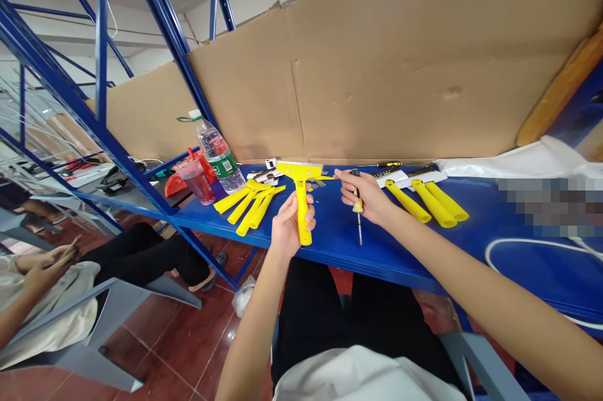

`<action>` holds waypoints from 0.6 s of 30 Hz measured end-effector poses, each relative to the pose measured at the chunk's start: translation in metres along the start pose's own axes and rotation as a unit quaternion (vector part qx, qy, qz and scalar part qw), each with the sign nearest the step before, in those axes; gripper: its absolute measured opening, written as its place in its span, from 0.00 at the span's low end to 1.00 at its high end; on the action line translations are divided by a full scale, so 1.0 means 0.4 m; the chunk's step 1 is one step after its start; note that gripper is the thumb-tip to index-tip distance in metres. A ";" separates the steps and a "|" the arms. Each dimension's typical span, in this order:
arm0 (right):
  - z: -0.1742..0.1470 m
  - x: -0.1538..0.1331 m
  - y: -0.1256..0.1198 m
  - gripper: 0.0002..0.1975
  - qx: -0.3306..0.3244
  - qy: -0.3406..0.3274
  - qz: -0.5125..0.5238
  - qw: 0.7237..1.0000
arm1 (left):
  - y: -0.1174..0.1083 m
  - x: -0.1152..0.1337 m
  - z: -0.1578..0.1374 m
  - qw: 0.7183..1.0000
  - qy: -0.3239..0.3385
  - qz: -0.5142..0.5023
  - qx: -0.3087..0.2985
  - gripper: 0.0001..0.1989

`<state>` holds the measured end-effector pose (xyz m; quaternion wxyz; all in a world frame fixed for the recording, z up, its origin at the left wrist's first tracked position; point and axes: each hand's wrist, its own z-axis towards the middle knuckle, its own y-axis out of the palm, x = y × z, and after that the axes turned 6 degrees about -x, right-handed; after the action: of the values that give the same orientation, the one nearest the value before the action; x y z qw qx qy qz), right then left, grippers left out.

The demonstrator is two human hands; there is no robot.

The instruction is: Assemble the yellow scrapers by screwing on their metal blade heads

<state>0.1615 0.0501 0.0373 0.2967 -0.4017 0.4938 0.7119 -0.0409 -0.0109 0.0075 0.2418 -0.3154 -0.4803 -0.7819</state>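
Note:
My left hand (288,225) is wrapped round the handle of a yellow scraper (301,176), held upright with its wide head at the top. A screwdriver (358,205) hangs tip down in my right hand (362,192). That hand's thumb and forefinger are at the thin yellow tip on the right of the scraper head; whether they pinch it I cannot make out. Left of the scraper lie several yellow handle parts (249,203). To the right, more yellow scrapers (436,203) rest with their heads toward the cardboard.
A water bottle (219,153) and a red drink cup (196,180) stand at the left of the blue table (325,237). A cardboard panel (377,68) rises behind. White cable (522,241) lies at right. Another person (51,275) sits at left.

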 end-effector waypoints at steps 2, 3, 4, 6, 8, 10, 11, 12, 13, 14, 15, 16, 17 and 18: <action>-0.001 0.002 0.001 0.24 -0.005 0.001 -0.001 1.000 | 0.001 0.000 0.000 1.000 0.000 -0.002 0.000 0.16; 0.000 0.003 0.000 0.24 -0.007 0.001 -0.001 1.000 | 0.001 0.000 0.000 1.000 0.000 -0.001 0.000 0.16; 0.001 0.005 -0.001 0.24 -0.009 0.001 -0.001 1.000 | 0.001 -0.001 0.000 1.000 0.000 0.002 0.001 0.16; 0.003 0.009 -0.004 0.24 -0.010 0.002 0.000 1.000 | 0.000 -0.002 0.001 1.000 0.001 0.007 -0.002 0.16; 0.005 0.012 -0.007 0.24 -0.013 0.002 0.001 1.000 | -0.001 -0.005 0.002 1.000 0.005 0.011 -0.008 0.16; 0.005 0.015 -0.009 0.24 -0.017 0.001 0.000 1.000 | -0.002 -0.007 0.003 1.000 0.005 0.013 -0.015 0.15; 0.004 0.016 -0.009 0.24 -0.019 0.000 -0.003 1.000 | -0.003 -0.008 0.004 1.000 0.002 0.013 -0.017 0.15; 0.002 0.017 -0.008 0.24 -0.022 0.000 -0.010 1.000 | -0.004 -0.009 0.005 1.000 -0.005 0.014 -0.020 0.15; -0.001 0.017 -0.006 0.23 -0.028 0.001 -0.021 0.999 | -0.006 -0.009 0.006 0.999 -0.018 0.017 -0.023 0.15; -0.004 0.018 -0.004 0.23 -0.040 0.007 -0.033 0.999 | -0.008 -0.009 0.007 0.999 -0.037 0.020 -0.029 0.15; -0.008 0.018 -0.001 0.22 -0.059 0.016 -0.045 0.997 | -0.011 -0.009 0.008 0.997 -0.063 0.023 -0.039 0.15; -0.012 0.017 0.002 0.23 -0.081 0.028 -0.055 0.995 | -0.014 -0.007 0.008 0.994 -0.091 0.025 -0.052 0.15; -0.017 0.016 0.005 0.23 -0.105 0.039 -0.060 0.992 | -0.018 -0.005 0.008 0.990 -0.121 0.025 -0.068 0.15; -0.022 0.014 0.008 0.24 -0.122 0.045 -0.061 0.990 | -0.022 -0.002 0.008 0.985 -0.150 0.025 -0.086 0.15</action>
<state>0.1583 0.0409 0.0324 0.2655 -0.4961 0.3904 0.7287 -0.0455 -0.0043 0.0029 0.1584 -0.4605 -0.4340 -0.7579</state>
